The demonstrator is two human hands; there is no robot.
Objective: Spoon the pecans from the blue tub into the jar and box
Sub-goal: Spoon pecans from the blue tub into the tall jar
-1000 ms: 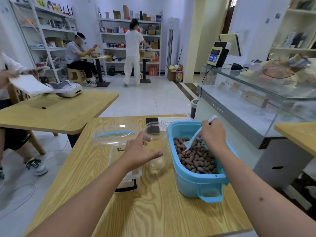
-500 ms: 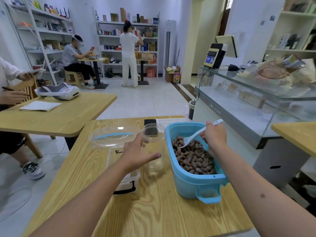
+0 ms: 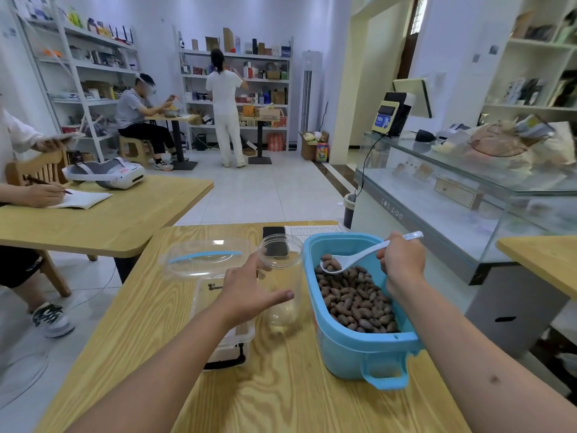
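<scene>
Brown pecans are lying heaped in the blue tub, which is sitting on the right side of a pale wooden worktop. Hovering just above the heap at the tub's far end is a white spoon, its bowl carrying a few nuts. The right hand is pinching the spoon's handle, its grip closed around it. Just left of the tub, and seemingly touching its wall, a clear jar is standing upright and open, looking empty. The left hand is reaching toward the jar with fingers loosely spread; the thumb is lying across the front of the jar, but whether it is actually touching cannot be told. Left of the jar, a clear box is sitting partly hidden by the left forearm, with a see-through lid bearing a blue handle resting just beyond it. A dark phone is lying at the worktop's far edge. Judging by this, the first scoop is under way; the next move is calling for carrying the loaded spoon level, leftward over the tub's rim, then tipping it into the jar's mouth while the left hand is steadying the jar.
</scene>
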